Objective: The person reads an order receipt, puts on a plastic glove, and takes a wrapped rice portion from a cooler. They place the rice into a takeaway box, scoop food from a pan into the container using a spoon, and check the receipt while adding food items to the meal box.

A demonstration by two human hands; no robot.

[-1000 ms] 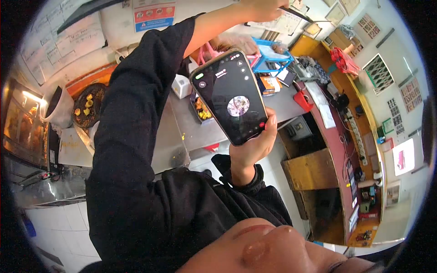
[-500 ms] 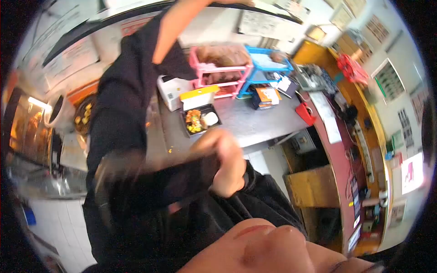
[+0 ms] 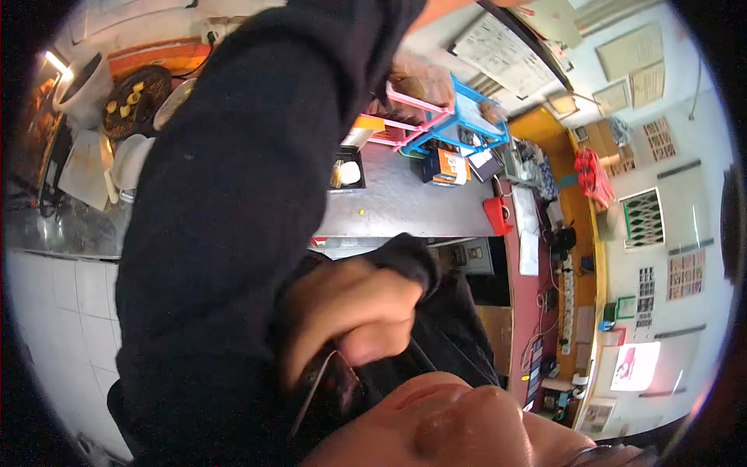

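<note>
My right hand (image 3: 358,311) is in front of my chest, its fingers curled and blurred by motion. Just below the fingers shows a dark, flat, shiny thing (image 3: 341,381) with a thin light edge; whether the hand grips it is unclear. My left arm (image 3: 233,156), in a black sleeve, stretches up across the picture. Of my left hand (image 3: 507,2) only a sliver shows at the top edge, fingers hidden. Behind the sleeve, a food box (image 3: 359,177) with a white item inside stands half covered on the metal table (image 3: 405,206).
Pink (image 3: 420,105) and blue (image 3: 443,128) racks stand at the table's back, beside an orange-and-black box (image 3: 447,167). A red container (image 3: 496,214) sits at the right corner. A cutting board (image 3: 87,167) and a dark round tray with yellow pieces (image 3: 148,82) lie at left.
The view has swung, so the left sleeve now fills more of it and covers much of the food box. My right hand has turned and shifted down-left, and the dark flat thing shows beneath it.
</note>
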